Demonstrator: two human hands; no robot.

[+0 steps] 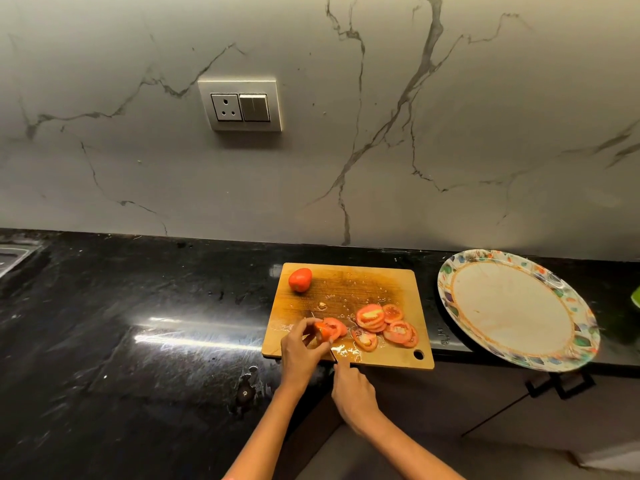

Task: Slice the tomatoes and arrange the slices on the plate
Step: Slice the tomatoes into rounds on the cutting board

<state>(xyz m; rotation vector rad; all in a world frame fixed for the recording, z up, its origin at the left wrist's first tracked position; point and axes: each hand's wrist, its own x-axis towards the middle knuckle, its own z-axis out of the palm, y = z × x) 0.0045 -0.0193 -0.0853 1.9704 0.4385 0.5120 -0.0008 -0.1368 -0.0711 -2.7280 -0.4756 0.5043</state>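
Observation:
A wooden cutting board (367,282) lies on the black counter. A whole red tomato (300,279) sits at its far left corner. Several tomato slices (384,322) are piled on the board's near right part. My left hand (301,348) pinches a partly cut tomato (329,330) at the board's near left. My right hand (351,386) grips a knife handle at the board's front edge; the knife (333,355) runs under my left hand beside the cut tomato. A large patterned plate (450,282) stands to the right, with no slices on it.
The black stone counter (138,323) stretches to the left, with a sink edge (14,254) at far left. A marble wall with a socket plate (240,105) rises behind. The plate overhangs the counter's front edge. A green object (635,296) peeks in at the right.

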